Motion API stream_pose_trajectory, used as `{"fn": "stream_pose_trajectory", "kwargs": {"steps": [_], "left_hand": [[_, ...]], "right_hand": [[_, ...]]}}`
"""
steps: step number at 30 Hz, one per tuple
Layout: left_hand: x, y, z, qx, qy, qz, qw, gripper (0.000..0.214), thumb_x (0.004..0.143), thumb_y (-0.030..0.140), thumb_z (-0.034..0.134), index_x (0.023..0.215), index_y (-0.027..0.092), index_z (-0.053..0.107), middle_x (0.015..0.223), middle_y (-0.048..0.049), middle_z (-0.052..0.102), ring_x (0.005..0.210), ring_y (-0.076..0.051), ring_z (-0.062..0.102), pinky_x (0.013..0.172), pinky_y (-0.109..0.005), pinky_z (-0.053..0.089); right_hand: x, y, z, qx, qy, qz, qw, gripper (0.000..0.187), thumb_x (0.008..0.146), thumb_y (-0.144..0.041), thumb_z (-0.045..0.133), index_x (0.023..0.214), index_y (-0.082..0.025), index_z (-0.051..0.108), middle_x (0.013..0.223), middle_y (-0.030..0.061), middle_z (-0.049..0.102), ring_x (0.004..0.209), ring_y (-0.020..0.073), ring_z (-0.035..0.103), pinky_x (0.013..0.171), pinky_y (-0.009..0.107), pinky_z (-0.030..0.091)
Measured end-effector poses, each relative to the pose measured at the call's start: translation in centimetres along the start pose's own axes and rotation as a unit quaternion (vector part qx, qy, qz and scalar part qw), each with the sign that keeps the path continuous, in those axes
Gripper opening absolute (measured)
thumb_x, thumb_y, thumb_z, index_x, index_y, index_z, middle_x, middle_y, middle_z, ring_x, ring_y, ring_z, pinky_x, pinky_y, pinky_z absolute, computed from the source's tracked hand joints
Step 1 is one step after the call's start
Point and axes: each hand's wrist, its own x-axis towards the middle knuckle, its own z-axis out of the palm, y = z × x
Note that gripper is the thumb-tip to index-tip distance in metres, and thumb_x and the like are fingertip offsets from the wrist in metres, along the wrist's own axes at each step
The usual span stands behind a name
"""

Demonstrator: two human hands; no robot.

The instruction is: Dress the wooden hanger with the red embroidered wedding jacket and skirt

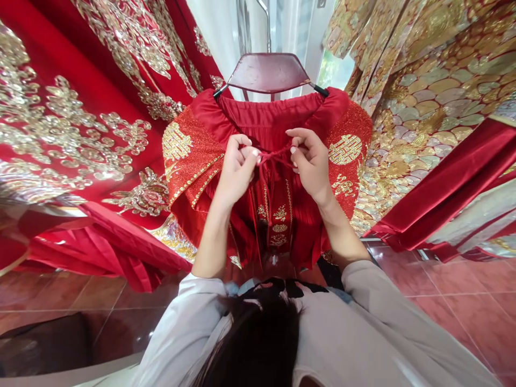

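A red skirt (278, 118) with gold embroidery hangs in front of me from a dark reddish hanger (269, 72). Thin red cords (276, 156) cross at the middle of its gathered waistband. My left hand (241, 166) pinches one cord between thumb and fingers, left of the crossing. On the other side, my right hand (311, 161) pinches a cord with thumb and index finger, its other fingers curled. Both hands are close together at the front of the waistband. Part of the cords is hidden behind the fingers.
A red garment with silvery gold beading (80, 118) hangs at the left. Gold-patterned fabric (407, 107) covers the right side, beside folded red satin (443, 188). A dark box-like object (48, 344) stands on the reddish tiled floor (455, 301) at lower left.
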Motion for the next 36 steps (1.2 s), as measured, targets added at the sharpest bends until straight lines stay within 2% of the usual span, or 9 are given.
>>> {"fn": "stream_pose_trajectory", "kwargs": {"steps": [3,8,17,21,23,25,27,31,36], "left_hand": [[-0.1,0.1,-1.1,-0.040,-0.072,-0.029,0.996,0.006,0.093,0.028,0.046,0.091,0.024,0.042,0.060,0.0055,0.042,0.038,-0.006,0.030,0.039,-0.020,0.031],[0.0,0.3,-0.9,-0.053,-0.050,-0.024,0.997,0.018,0.087,0.035,0.058,0.092,0.024,0.045,0.059,0.0061,0.039,0.041,-0.006,0.033,0.041,-0.020,0.031],[-0.2,1.1,-1.2,0.167,0.002,0.073,0.983,0.012,0.082,0.022,0.059,0.073,0.020,0.052,0.053,0.0050,0.045,0.048,-0.009,0.040,0.052,-0.025,0.032],[2.3,2.7,-5.3,0.295,0.031,0.182,0.937,0.015,0.085,0.034,0.063,0.081,0.020,0.058,0.080,-0.0015,0.061,0.079,-0.015,0.054,0.081,-0.032,0.042],[4.6,3.1,-8.2,0.364,-0.015,0.231,0.902,0.031,0.086,0.045,0.060,0.101,0.017,0.060,0.106,-0.0038,0.061,0.105,-0.018,0.050,0.101,-0.039,0.033],[6.6,3.2,-10.5,0.410,-0.110,0.209,0.881,0.065,0.085,0.060,0.049,0.129,0.013,0.045,0.125,-0.0079,0.051,0.120,-0.021,0.040,0.105,-0.045,0.025],[7.9,2.9,-11.6,0.436,-0.174,0.140,0.871,0.080,0.082,0.069,0.032,0.135,0.010,0.035,0.116,-0.0073,0.050,0.115,-0.020,0.043,0.099,-0.047,0.026],[7.8,2.2,-11.2,0.440,-0.112,0.088,0.887,0.087,0.079,0.077,0.003,0.082,0.007,0.055,0.069,0.0030,0.039,0.072,-0.004,0.043,0.092,-0.043,0.034],[7.3,1.2,-10.1,0.311,0.041,0.089,0.945,0.069,0.079,0.083,0.021,0.052,0.020,0.023,0.057,0.0036,0.020,0.056,-0.008,0.018,0.064,-0.024,0.035]], "right_hand": [[0.1,-0.1,-0.6,0.001,-0.023,-0.003,1.000,0.027,0.092,-0.029,0.043,0.117,-0.023,0.053,0.096,0.0058,0.051,0.079,0.0149,0.053,0.070,0.030,0.050],[0.4,0.4,-0.6,0.016,-0.038,0.002,0.999,0.030,0.093,-0.042,0.043,0.116,-0.025,0.051,0.096,0.0041,0.050,0.070,0.0122,0.050,0.065,0.027,0.047],[0.1,-0.8,-4.4,-0.171,-0.062,-0.029,0.983,0.021,0.082,-0.037,0.063,0.084,-0.016,0.064,0.061,-0.0004,0.049,0.059,0.0111,0.045,0.062,0.027,0.038],[0.2,-1.3,-7.6,-0.250,0.096,-0.081,0.960,0.024,0.086,-0.040,0.057,0.096,-0.020,0.065,0.097,0.0095,0.062,0.092,0.0228,0.056,0.079,0.036,0.043],[0.8,-0.9,-9.1,-0.291,0.146,-0.109,0.939,0.031,0.086,-0.041,0.058,0.109,-0.022,0.063,0.119,0.0121,0.057,0.115,0.0289,0.048,0.092,0.041,0.041],[1.7,0.1,-10.2,-0.311,0.121,-0.119,0.935,0.038,0.087,-0.042,0.057,0.120,-0.022,0.059,0.128,0.0123,0.053,0.123,0.0303,0.044,0.099,0.043,0.038],[2.9,1.4,-10.9,-0.299,0.065,-0.123,0.944,0.039,0.091,-0.043,0.050,0.123,-0.021,0.058,0.126,0.0119,0.056,0.120,0.0281,0.048,0.099,0.042,0.039],[5.3,4.0,-12.2,-0.226,0.039,-0.132,0.964,0.050,0.095,-0.055,0.037,0.106,-0.016,0.065,0.102,0.0095,0.065,0.099,0.0213,0.059,0.089,0.036,0.044],[8.4,6.7,-13.9,-0.079,-0.027,-0.036,0.996,0.064,0.073,-0.076,0.045,0.059,-0.014,0.049,0.056,-0.0019,0.047,0.050,0.0043,0.039,0.053,0.022,0.035]]}}
